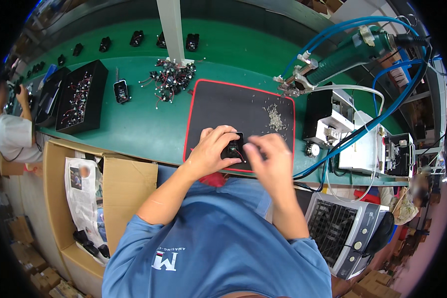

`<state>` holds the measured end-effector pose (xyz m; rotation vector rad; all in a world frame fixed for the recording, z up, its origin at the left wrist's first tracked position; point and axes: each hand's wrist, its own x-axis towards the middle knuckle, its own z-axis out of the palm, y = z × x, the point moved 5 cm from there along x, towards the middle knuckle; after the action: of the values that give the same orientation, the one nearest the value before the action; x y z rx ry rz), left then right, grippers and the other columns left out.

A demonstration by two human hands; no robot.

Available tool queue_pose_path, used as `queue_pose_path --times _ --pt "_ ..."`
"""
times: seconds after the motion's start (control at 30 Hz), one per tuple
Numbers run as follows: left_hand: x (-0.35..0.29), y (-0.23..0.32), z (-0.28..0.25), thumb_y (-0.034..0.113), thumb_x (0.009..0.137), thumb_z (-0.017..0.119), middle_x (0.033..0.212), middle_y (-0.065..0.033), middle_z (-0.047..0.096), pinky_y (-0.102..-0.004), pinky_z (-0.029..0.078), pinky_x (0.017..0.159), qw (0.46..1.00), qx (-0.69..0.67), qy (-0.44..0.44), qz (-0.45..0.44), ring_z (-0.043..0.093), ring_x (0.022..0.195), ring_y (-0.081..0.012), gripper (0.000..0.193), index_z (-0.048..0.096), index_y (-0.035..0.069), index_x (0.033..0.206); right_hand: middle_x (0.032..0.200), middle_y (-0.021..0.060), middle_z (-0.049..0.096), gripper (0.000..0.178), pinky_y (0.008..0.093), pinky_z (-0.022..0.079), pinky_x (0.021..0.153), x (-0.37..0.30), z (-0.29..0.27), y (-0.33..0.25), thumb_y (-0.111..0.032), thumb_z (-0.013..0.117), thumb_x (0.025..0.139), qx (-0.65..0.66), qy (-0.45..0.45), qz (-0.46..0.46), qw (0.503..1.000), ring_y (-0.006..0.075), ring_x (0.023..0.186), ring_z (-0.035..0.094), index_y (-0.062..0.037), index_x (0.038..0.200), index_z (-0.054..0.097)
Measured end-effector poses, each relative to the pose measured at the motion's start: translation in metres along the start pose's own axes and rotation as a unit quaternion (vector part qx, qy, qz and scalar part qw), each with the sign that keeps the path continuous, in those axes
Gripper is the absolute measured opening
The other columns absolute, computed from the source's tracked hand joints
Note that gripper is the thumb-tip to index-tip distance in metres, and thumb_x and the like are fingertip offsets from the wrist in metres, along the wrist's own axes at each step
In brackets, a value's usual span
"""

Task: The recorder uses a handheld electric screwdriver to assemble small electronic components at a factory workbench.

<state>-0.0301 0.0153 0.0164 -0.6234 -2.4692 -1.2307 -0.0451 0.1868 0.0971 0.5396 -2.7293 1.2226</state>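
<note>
The left hand (208,153) has its fingers (218,132) curled narrowly around a small black casing (235,144), forefinger along its top edge and thumb at its lower edge. The casing sits between the two hands, over the dark mat (211,104) with a red border on the green table (144,124). The right hand (272,158) is just to the right of it, its thumb nearest the casing and its fingers bent; motion blur smears them, so I cannot tell how far apart they stand, whether they pinch anything, or whether they touch the casing. The left fingers cover part of the casing, and its inside is too small to make out beyond a thin red wire. Beyond the right fingers lies a scatter of tiny metal pieces (274,119), too small to identify.
</note>
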Motion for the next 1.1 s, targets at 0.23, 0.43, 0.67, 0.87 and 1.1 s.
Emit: queue_pose_path --times 0.23,0.43,0.67,0.87,1.1 --pt "-0.002 0.000 -0.006 0.025 0.071 0.092 0.135 -0.0098 0.059 -0.0416 0.040 0.098 1.000 0.007 -0.007 -0.008 0.058 0.120 -0.0295 0.051 0.063 0.011 0.110 0.123 0.0154 0.066 0.044 0.0324 0.051 0.089 0.101 -0.107 -0.059 -0.027 0.067 0.103 0.189 0.328 -0.201 0.903 0.0192 0.105 0.063 0.0047 0.131 0.055" --pt "0.002 0.000 -0.002 0.031 0.072 0.091 0.135 -0.0099 0.059 -0.0408 0.039 0.098 0.999 0.011 -0.029 -0.027 0.058 0.114 -0.0289 0.044 0.065 0.012 0.102 0.078 0.0081 0.064 0.083 0.0288 0.052 0.067 0.116 -0.096 -0.051 -0.073 0.038 0.103 0.367 0.195 -0.104 0.904 0.0157 0.069 0.062 0.0045 0.125 0.059" --pt "0.002 0.000 -0.002 0.039 0.071 0.091 0.134 -0.0073 0.059 -0.0386 0.037 0.094 0.999 0.027 -0.034 -0.010 0.057 0.109 -0.0256 0.047 0.069 0.012 0.102 0.074 0.0088 0.062 0.111 0.0294 0.054 0.057 0.062 -0.047 -0.065 -0.094 0.035 0.086 0.477 0.085 -0.059 0.873 0.0171 0.060 0.061 0.0064 0.127 0.056" --pt "0.005 0.002 -0.003 0.037 0.073 0.091 0.131 -0.0074 0.059 -0.0402 0.036 0.093 0.998 0.012 -0.047 -0.028 0.059 0.115 -0.0249 0.039 0.066 0.013 0.092 0.075 0.0091 0.063 0.112 0.0285 0.054 0.058 0.052 -0.022 -0.048 -0.096 0.036 0.084 0.445 0.097 -0.044 0.889 0.0171 0.062 0.063 0.0059 0.127 0.054" --pt "0.004 0.005 -0.004 0.038 0.074 0.091 0.132 -0.0078 0.059 -0.0403 0.036 0.092 0.999 0.019 -0.033 -0.018 0.059 0.114 -0.0250 0.039 0.066 0.013 0.092 0.076 0.0090 0.063 0.111 0.0285 0.053 0.058 0.051 -0.025 -0.050 -0.095 0.037 0.084 0.445 0.100 -0.061 0.888 0.0177 0.063 0.063 0.0064 0.127 0.054"
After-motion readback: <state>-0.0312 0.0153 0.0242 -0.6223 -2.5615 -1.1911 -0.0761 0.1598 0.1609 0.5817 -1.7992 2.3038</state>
